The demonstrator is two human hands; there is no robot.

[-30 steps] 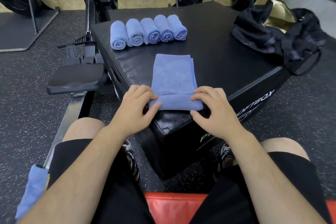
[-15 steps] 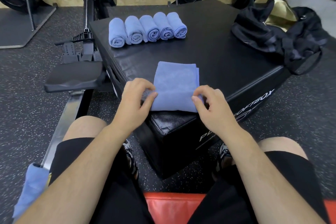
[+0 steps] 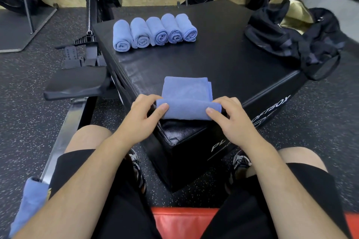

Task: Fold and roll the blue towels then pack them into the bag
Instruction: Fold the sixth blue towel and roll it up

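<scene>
Left hand (image 3: 139,116) and right hand (image 3: 231,117) pinch the blue towel's (image 3: 187,99) rolled near edge, keeping it tight | five rolled towels (image 3: 153,32) wait | open black bag (image 3: 297,39) far right

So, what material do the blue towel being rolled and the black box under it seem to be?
The blue towel looks like soft matte microfibre or terry: fine nap, limp folds. The black box seems vinyl or faux leather over padding, with a slight sheen and fine grain; its core is hidden.
</scene>
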